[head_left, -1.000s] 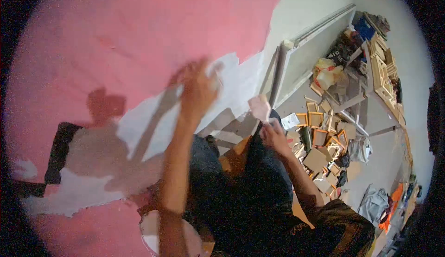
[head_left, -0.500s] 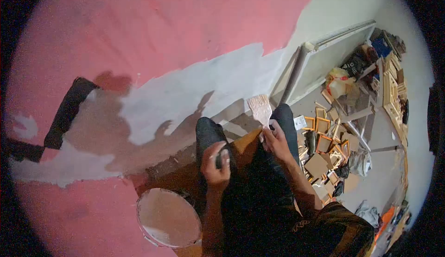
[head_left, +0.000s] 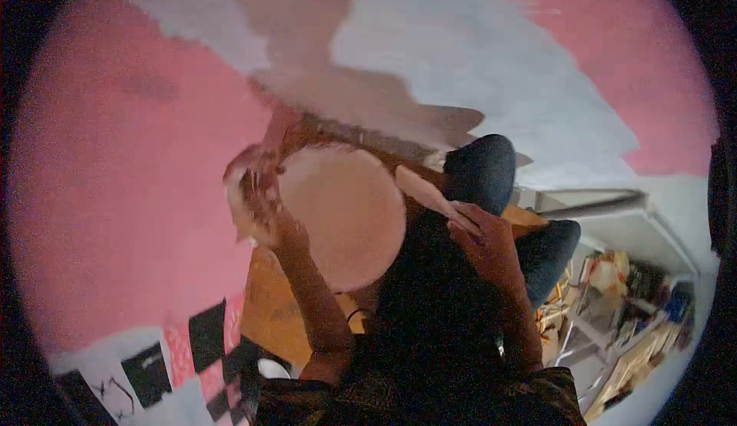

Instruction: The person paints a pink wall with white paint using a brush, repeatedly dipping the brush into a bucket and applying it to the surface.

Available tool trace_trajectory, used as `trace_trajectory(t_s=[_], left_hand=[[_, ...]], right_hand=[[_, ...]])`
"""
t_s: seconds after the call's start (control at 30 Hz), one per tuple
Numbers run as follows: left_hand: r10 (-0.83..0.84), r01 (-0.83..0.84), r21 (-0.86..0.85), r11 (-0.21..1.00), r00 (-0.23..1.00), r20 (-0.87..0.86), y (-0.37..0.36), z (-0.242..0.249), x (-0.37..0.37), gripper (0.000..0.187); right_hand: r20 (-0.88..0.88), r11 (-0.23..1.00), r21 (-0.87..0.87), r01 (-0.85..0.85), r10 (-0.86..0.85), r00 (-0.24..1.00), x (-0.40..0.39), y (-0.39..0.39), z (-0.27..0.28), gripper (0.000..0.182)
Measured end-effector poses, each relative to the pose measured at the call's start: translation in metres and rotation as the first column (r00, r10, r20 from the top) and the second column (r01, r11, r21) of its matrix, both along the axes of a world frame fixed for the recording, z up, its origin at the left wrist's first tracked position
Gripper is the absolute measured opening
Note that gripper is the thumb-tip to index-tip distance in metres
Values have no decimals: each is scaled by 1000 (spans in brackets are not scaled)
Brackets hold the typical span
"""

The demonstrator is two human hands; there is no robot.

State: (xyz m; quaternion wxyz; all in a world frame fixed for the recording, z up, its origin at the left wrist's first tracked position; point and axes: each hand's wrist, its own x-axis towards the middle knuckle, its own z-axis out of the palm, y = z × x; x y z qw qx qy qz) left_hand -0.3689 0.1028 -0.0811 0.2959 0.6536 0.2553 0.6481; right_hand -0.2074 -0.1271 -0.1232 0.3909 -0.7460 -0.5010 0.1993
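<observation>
My right hand (head_left: 487,243) is closed round the handle of a paint brush (head_left: 426,192), whose pale, paint-coated head points up and left beside the rim of a round bucket. The bucket (head_left: 342,219), full of pale pinkish paint, stands in front of me, left of my knees. At the bucket's left edge is my left hand (head_left: 265,207), smeared by motion; its fingers and anything in them cannot be made out. Behind the bucket rises the wall (head_left: 130,173), painted pink with a pale grey-white band.
Under the bucket is an orange-brown wooden surface (head_left: 269,303). Black and white checks (head_left: 207,338) lie at the lower left. At the lower right are a white-framed panel (head_left: 649,230), a yellowish plastic bag (head_left: 606,272) and a heap of wooden pieces (head_left: 633,361).
The view has swung left towards the bucket, which now sits near the middle. The brush has come down from upright to beside the bucket's rim. My left hand has moved to the bucket's far left side.
</observation>
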Motion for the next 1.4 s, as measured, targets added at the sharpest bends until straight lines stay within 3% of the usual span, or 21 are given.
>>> trace_trajectory(t_s=[0.1, 0.2, 0.23, 0.27, 0.33, 0.37, 0.47, 0.57, 0.67, 0.77, 0.87, 0.97, 1.07, 1.13, 1.2, 1.27, 1.4], left_hand=[[138, -158, -25, 987, 917, -373, 39, -11, -45, 23], [41, -120, -194, 974, 929, -368, 67, -42, -80, 22], [77, -213, -196, 957, 840, -537, 77, -48, -93, 24], [122, -255, -85, 963, 696, -707, 81, -66, -105, 26], [216, -243, 141, 960, 318, -923, 89, -83, -108, 30], [-199, -314, -398, 862, 514, -835, 81, -73, -101, 30], [-8, -184, -81, 980, 370, -929, 88, -127, -118, 37], [-26, -259, -174, 950, 490, -871, 78, -118, -102, 47], [-88, -300, -244, 922, 453, -887, 75, -114, -99, 54], [-63, -292, -234, 927, 493, -868, 81, -121, -105, 54], [-145, -263, -324, 909, 530, -836, 79, -113, -109, 52], [-73, -290, -246, 925, 500, -863, 78, -124, -108, 49], [-23, -293, -162, 942, 426, -905, 74, -118, -104, 46], [-48, -281, -181, 943, 423, -905, 75, -121, -102, 46], [-39, -280, -167, 945, 413, -910, 76, -124, -104, 45], [-10, -275, -130, 953, 400, -917, 75, -126, -105, 45], [13, -248, -80, 965, 352, -936, 72, -129, -108, 42]], right_hand=[[20, 946, -219, -238, 248, 969, -25, 39, 10, 28], [-47, 814, -488, -316, 337, 940, -56, 83, 9, 30], [-28, 765, -543, -346, 396, 918, -65, 98, 6, 31], [-12, 713, -594, -372, 454, 891, -73, 106, 1, 31], [101, 712, -624, -320, 480, 871, -89, 125, -20, 33], [165, 718, -632, -292, 492, 855, -92, 131, -33, 33], [211, 659, -702, -270, 555, 805, -100, 150, -61, 32], [561, 826, -424, -371, 561, 609, -94, 135, -112, 27], [386, 692, -643, -328, 663, 642, -95, 155, -111, 22], [392, 806, -508, -303, 530, 752, -104, 161, -113, 17], [317, 677, -653, -341, 652, 688, -105, 164, -113, 16], [379, 729, -595, -338, 626, 682, -106, 155, -110, 15], [362, 696, -637, -331, 649, 669, -105, 150, -126, 20], [228, 547, -797, -257, 666, 710, -106, 170, -109, 25], [229, 564, -783, -261, 652, 723, -104, 173, -100, 31], [357, 739, -593, -321, 598, 718, -98, 156, -96, 36], [233, 789, -535, -302, 482, 845, -83, 133, -76, 30]])
